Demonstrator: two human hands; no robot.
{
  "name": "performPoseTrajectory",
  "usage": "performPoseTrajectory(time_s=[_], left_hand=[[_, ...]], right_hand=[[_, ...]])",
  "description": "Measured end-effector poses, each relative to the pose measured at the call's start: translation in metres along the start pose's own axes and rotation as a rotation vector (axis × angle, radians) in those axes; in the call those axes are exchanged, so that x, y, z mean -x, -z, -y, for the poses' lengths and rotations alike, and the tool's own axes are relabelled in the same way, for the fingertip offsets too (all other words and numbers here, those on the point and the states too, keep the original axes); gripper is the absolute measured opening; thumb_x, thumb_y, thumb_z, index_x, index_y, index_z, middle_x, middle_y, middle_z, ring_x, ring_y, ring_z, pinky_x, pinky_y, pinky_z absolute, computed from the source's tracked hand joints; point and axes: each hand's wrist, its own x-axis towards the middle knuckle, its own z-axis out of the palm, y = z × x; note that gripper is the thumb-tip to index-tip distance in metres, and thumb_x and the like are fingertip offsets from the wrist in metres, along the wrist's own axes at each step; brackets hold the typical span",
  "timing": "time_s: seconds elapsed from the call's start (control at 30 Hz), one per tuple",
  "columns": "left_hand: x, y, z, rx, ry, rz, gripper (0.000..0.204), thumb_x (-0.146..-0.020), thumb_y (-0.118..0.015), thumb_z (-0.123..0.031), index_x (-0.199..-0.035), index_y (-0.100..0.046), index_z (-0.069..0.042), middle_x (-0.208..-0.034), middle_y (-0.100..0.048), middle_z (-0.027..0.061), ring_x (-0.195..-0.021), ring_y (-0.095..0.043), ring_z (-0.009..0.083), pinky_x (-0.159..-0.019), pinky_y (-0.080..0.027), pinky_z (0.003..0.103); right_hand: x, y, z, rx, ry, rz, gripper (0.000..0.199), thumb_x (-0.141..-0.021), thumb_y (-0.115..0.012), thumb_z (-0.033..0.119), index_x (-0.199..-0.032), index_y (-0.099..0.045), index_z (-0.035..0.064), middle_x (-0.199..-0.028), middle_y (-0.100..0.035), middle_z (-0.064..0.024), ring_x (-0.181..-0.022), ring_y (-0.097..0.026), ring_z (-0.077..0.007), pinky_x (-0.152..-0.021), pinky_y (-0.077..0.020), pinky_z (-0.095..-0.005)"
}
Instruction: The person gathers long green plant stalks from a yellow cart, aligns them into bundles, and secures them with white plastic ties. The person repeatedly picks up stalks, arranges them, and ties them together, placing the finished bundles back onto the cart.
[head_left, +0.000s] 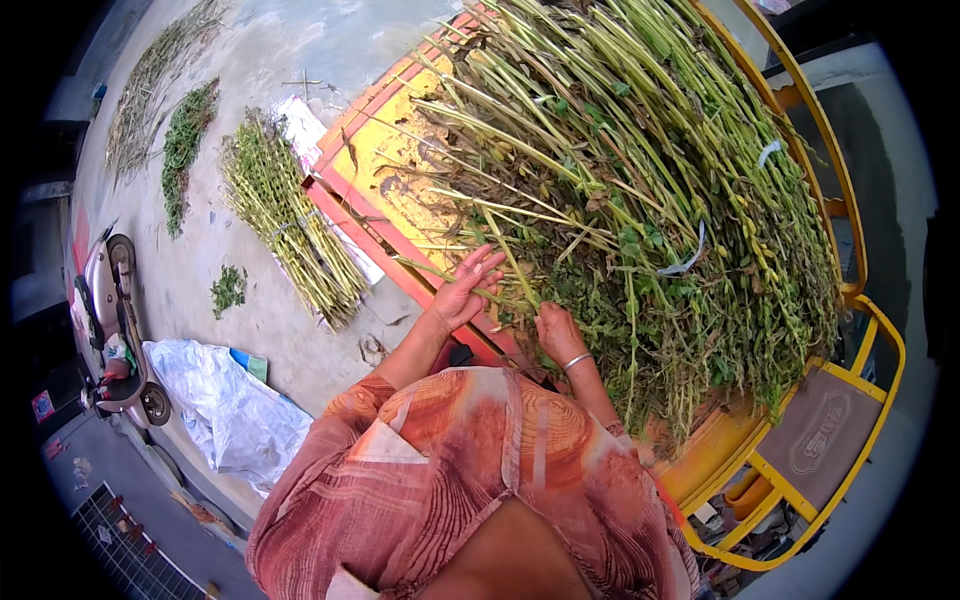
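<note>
My left hand is at the near edge of the cart, palm turned up. A thin green plant stalk crosses it, held loosely while the fingertips point outward. Just to its right, my right hand, with a silver bangle on the wrist, is closed. A pale green stalk runs up and left from its fingers, whose tips are partly hidden. Beyond both hands lies a large heap of cut leafy stalks with pods. White ties bind parts of the heap.
The heap rests on a yellow cart bed with a red edge and yellow rails at right. On the concrete floor at left lie a tied stalk bundle, loose greenery and a white plastic sheet. A scooter stands farther left.
</note>
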Motion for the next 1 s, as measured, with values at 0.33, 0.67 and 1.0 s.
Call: performPoseTrajectory(time_s=[0.33,0.67,1.0], left_hand=[[-0.034,0.02,-0.008,0.17,-0.077,-0.045,0.03,-0.094,-0.048,-0.041,-0.092,-0.049,-0.011,-0.078,-0.046,0.0012,-0.086,-0.052,0.0203,-0.084,-0.045,0.042],[-0.055,0.049,-0.037,0.273,-0.248,-0.439,0.036,-0.097,-0.039,-0.044,-0.083,-0.04,-0.011,-0.067,-0.034,0.0002,-0.063,-0.038,0.0162,-0.066,-0.043,0.038],[-0.066,0.068,-0.102,0.269,-0.457,-0.617,0.036,-0.094,-0.047,-0.046,-0.093,-0.043,-0.01,-0.061,-0.031,-0.0041,-0.05,-0.031,0.0081,-0.054,-0.041,0.03]], right_hand=[[-0.069,0.04,0.02,0.029,0.012,0.318,0.032,-0.081,-0.061,0.013,-0.111,-0.057,0.0021,-0.087,-0.059,-0.0219,-0.081,-0.059,-0.0391,-0.073,-0.048,-0.0456],[-0.22,-0.043,0.047,0.89,0.194,0.131,0.043,-0.085,-0.055,0.01,-0.124,-0.04,0.0062,-0.12,-0.045,-0.0135,-0.106,-0.048,-0.0277,-0.082,-0.0445,-0.0414],[-0.203,-0.025,0.025,0.465,0.212,0.02,0.028,-0.085,-0.054,0.015,-0.113,-0.051,0.0132,-0.096,-0.058,-0.0145,-0.086,-0.058,-0.0349,-0.073,-0.048,-0.0469]])
